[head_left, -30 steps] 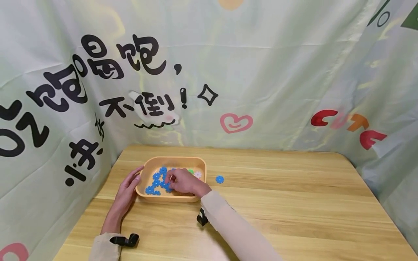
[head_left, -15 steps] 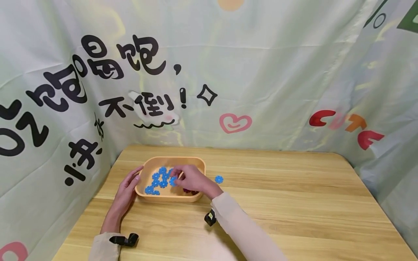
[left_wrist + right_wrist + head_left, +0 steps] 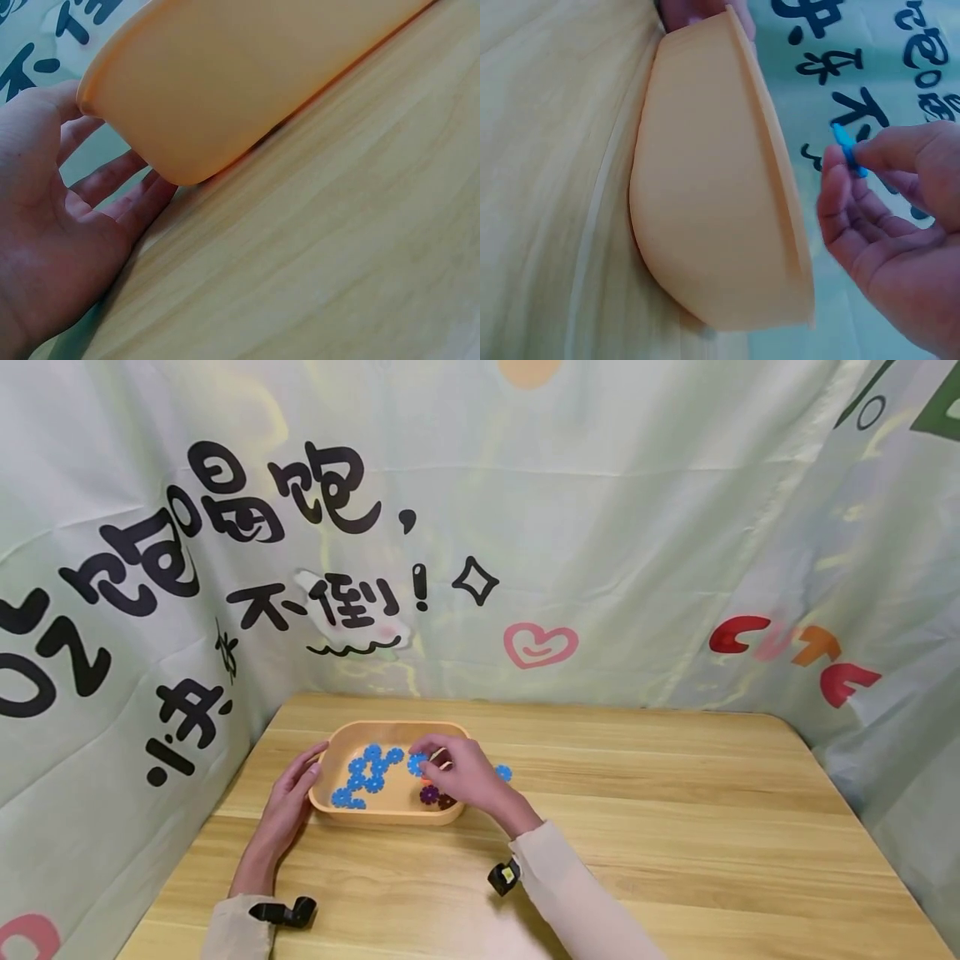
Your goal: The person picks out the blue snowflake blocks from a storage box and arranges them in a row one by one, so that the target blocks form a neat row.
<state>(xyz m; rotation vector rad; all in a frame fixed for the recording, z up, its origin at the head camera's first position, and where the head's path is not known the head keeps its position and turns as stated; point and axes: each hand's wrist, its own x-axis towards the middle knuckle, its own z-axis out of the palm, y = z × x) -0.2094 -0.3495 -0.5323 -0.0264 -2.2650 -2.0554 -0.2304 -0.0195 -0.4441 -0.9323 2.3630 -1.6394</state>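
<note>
An orange plastic tray [image 3: 375,817] stands on the table with several blue snowflake discs [image 3: 357,767] in its left part. My left hand [image 3: 291,791] rests against the tray's left end, fingers extended along the outer wall; in the left wrist view, fingertips touch the wall [image 3: 195,97]. Above the tray's right part, my right hand [image 3: 471,777] pinches one blue snowflake disc [image 3: 416,765] between thumb and forefinger. The right wrist view shows this disc [image 3: 847,150] edge-on, raised above the rim. Below the hand lie a purple disc [image 3: 429,794] and a dark brown disc [image 3: 446,801], partly covered.
Just right of the tray, another blue disc [image 3: 505,772] lies on the wooden table [image 3: 675,827], partly behind the right hand. A printed cloth [image 3: 615,552] hangs behind the table and along its sides.
My right hand has risen from the blue discs and moved right with one pinched in its fingers. Purple and brown discs have come into sight. The left hand stays at the tray.
</note>
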